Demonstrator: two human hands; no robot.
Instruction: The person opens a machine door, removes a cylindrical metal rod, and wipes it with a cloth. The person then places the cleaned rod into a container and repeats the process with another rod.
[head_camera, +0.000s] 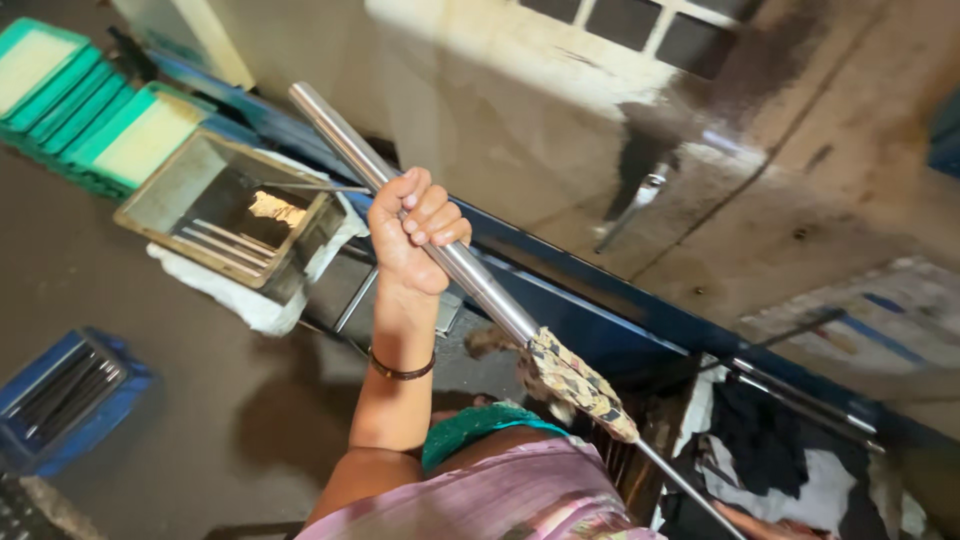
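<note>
Hand on the pipe: 1 hand (412, 232) is wrapped tight around a shiny steel pipe (420, 222), fingers curled over the top and thumb tucked beneath. From this angle I cannot tell for sure whether it is the person's left or right hand. A thin dark bracelet (402, 370) circles the wrist.
Other hand: not seen anywhere.
Pipe position: the pipe runs slantwise, its open end high at the upper left, its lower end dropping toward the bottom right, held up in the air above the floor.
Cloth on the pipe: a patterned rag (578, 382), pale with dark specks, is bunched around the pipe well below the gripping hand. Past the rag a thinner rod (690, 490) carries on down to the right.
Clothing: a lilac garment (520, 495) with a green band (480, 425) shows at the bottom edge.
Left side: a glass-sided box with a tan frame (232, 208) sits on white cloth, with several thin rods lying inside it. Behind it stand stacked teal trays (95, 110).
Bottom left: a blue crate (68, 395) holding dark rods rests on the brown floor (120, 320).
Right side: a blue frame edge (620, 300) runs diagonally beneath a stained wall (560, 130); dark and white rags (790, 460) lie heaped at the lower right.
</note>
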